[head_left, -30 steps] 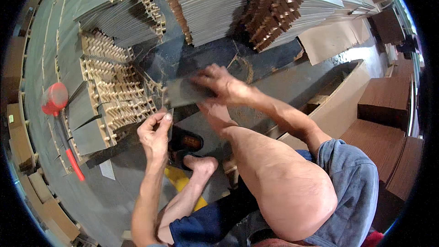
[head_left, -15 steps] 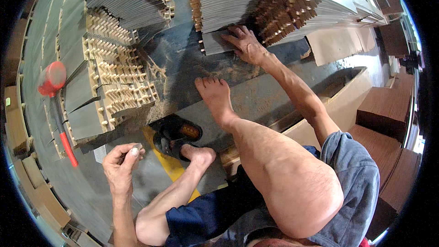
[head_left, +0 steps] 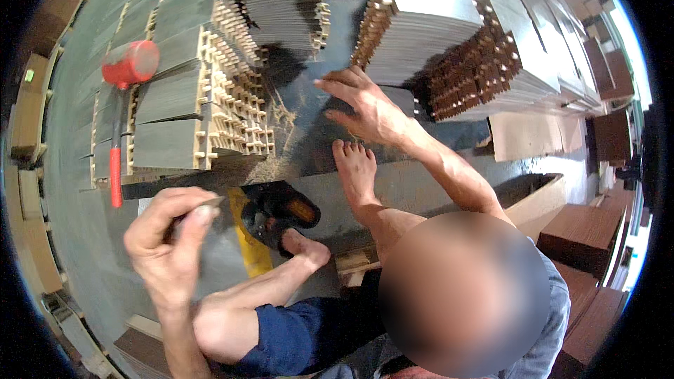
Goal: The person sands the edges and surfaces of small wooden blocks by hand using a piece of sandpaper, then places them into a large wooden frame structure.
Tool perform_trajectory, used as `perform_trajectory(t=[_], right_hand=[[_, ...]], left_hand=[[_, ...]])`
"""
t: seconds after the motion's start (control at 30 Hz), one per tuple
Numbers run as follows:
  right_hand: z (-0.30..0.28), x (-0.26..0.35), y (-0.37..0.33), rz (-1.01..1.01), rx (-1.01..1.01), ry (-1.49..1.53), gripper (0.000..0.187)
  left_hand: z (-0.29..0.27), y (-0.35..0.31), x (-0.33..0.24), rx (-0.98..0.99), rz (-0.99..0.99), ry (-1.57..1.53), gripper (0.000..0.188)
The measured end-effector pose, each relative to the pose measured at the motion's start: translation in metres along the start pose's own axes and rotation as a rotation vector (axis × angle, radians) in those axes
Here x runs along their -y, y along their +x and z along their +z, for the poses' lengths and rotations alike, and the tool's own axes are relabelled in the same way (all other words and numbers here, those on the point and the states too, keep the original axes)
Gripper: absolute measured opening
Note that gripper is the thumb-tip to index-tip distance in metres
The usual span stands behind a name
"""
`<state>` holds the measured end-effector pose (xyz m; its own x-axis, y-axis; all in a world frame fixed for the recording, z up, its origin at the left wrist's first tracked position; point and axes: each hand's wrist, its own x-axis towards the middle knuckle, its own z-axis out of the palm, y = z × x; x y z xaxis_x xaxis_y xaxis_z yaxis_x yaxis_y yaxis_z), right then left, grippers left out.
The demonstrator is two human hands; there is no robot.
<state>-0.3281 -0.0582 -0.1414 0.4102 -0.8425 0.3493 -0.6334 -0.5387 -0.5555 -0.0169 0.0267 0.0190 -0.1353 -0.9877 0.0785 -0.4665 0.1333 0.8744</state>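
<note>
The left hand (head_left: 168, 245) pinched a small thin piece (head_left: 216, 202), where a light grip seemed best, while the right hand (head_left: 372, 114), fingers spread and apparently unloaded, was by a dark panel (head_left: 399, 100) near the dark floor sheet's (head_left: 456, 132) near edge.

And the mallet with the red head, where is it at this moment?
In the head view, the mallet lies on the left side, on the grey boards, its red grip pointing toward the person, beyond the left hand.

Piece (head_left: 217, 201) in left hand (head_left: 172, 242): mostly hidden. Grey panel (head_left: 399, 100) near front edge of dark base (head_left: 456, 131): part-covered by right hand (head_left: 368, 111).
</note>
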Motion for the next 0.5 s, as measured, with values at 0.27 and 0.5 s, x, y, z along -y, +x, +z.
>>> perform_trajectory(t=[0.27,0.5], right_hand=[[-0.020,0.036,0.177,-0.151,-0.182,-0.250,0.054],[-0.022,-0.048,0.272,0.018,-0.209,-0.732,0.070]], left_hand=[[0.011,-0.011,0.002,0.102,0.255,0.159,0.010],[0.023,-0.006,0.017,0.136,0.320,0.110,0.006]])
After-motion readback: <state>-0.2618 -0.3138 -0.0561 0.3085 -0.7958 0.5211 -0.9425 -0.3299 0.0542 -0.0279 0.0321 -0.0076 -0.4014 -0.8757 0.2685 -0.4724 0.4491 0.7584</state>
